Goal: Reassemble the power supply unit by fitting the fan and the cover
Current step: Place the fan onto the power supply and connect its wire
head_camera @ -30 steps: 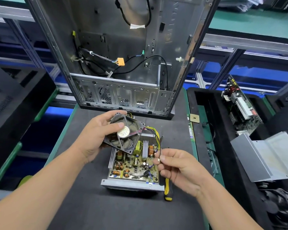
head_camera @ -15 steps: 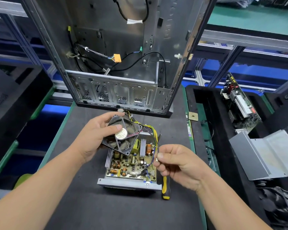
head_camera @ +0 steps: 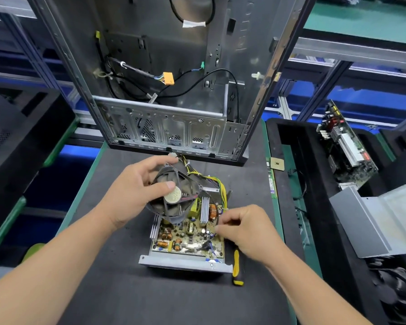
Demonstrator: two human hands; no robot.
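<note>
Dark grey matting covers the tabletop [head_camera: 117, 289], edged in green. Nearest lies the open supply [head_camera: 188, 238], a shallow sheet-metal tray with its long axis running away from the viewer, its folded front lip facing near. Its tan board carries copper coils, finned aluminium heatsinks and a yellow transformer; no writing there can be read. A screwdriver [head_camera: 236, 266] with a black and yellow handle lies just beside its right edge, parallel to it.

The right hand [head_camera: 244, 228] hangs over the board's right side, fingers curled, its grip pinched together at the tips on something too small to make out. The left hand [head_camera: 131, 195] holds the fan [head_camera: 176, 198] above the supply's far half, its grip clamped on it with the thumb across the round silver hub label and the fingers round the far rim. The fan is a square black plastic frame, dusty, tilted with its hub face up toward the viewer; the label's print is unreadable. Yellow and black wires [head_camera: 211, 180] bundle out behind it.

To the right a bent grey metal cover [head_camera: 380, 221] rests in a black tray [head_camera: 291, 132] with a circuit board [head_camera: 347, 146] beyond it. Farthest stands an empty steel case [head_camera: 164, 80], open toward the viewer, with an orange connector hanging inside.
</note>
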